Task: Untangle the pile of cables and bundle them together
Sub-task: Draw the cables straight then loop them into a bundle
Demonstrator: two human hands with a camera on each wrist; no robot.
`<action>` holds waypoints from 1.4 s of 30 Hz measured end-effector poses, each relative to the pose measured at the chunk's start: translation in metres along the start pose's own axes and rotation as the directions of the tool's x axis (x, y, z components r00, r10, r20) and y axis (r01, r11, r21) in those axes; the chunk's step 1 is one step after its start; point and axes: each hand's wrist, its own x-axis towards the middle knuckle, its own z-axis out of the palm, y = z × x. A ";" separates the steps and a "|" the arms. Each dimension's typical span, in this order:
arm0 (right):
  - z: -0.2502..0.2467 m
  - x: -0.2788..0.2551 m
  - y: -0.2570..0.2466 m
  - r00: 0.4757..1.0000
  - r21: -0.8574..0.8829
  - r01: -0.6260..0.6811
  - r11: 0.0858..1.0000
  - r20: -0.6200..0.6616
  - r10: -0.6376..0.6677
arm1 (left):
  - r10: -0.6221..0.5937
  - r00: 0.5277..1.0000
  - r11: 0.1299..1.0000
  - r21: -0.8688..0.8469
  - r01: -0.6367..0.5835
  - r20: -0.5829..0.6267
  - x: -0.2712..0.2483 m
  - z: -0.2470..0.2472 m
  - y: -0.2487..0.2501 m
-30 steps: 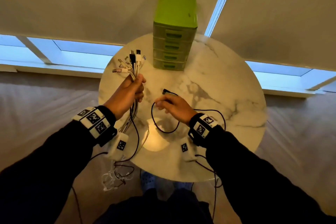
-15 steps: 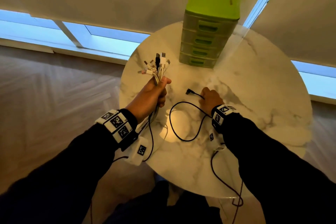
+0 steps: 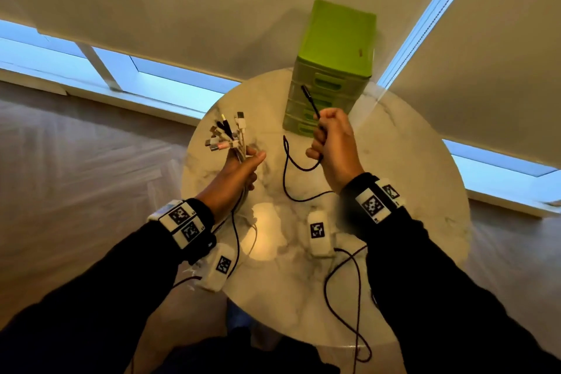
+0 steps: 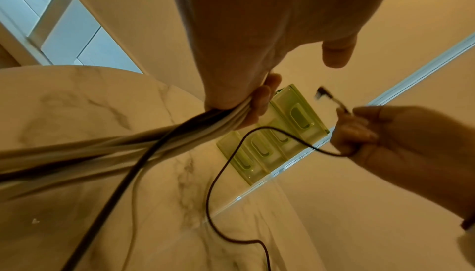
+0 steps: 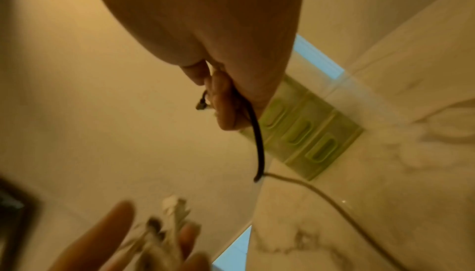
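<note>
Left hand [image 3: 243, 168]: raised over the left part of the table [image 3: 409, 167], fingers wrapped round the bundle [image 3: 235, 143], thumb lifted off it.
Bundle: plugs fanned upward, tails trailing past the near-left edge.
Right hand [image 3: 335, 141]: fist closed on the black cable [image 3: 287, 167] near its plug, held above the table centre.
Black cable: looping down onto the marble, running off the near edge.
Drawers [image 3: 331, 70]: green, at the far edge.

Drawer unit [image 3: 331, 76] at table [image 3: 409, 167] back, cable bundle [image 3: 230, 136] left of single cable [image 3: 287, 161]
</note>
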 end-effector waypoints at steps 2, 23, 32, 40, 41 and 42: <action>0.018 -0.024 0.002 0.987 -0.056 0.105 0.993 0.125 -0.097 | 0.004 0.999 0.997 -0.081 -0.001 0.032 -0.005 0.007 0.001; 0.037 -0.113 0.044 0.831 -0.571 0.450 0.686 0.549 -0.088 | 0.241 0.945 0.970 0.035 -0.239 -0.221 -0.051 -0.009 0.028; 0.001 -0.134 0.092 0.682 -0.626 0.061 0.777 0.594 0.425 | 0.238 0.919 0.907 -0.267 -0.326 -0.313 -0.047 -0.048 0.082; -0.008 -0.080 0.080 0.953 -0.643 -0.084 0.761 0.172 0.250 | 0.337 0.921 0.924 -0.121 -0.364 -0.197 -0.049 -0.058 0.103; 0.001 -0.074 0.065 0.977 -0.605 -0.031 0.796 0.148 0.151 | 0.328 0.925 0.931 -0.103 -0.351 -0.193 -0.049 -0.052 0.098; 0.011 -0.070 0.052 0.987 -0.576 0.052 0.816 0.152 0.045 | 0.313 0.930 0.938 -0.089 -0.334 -0.192 -0.050 -0.047 0.091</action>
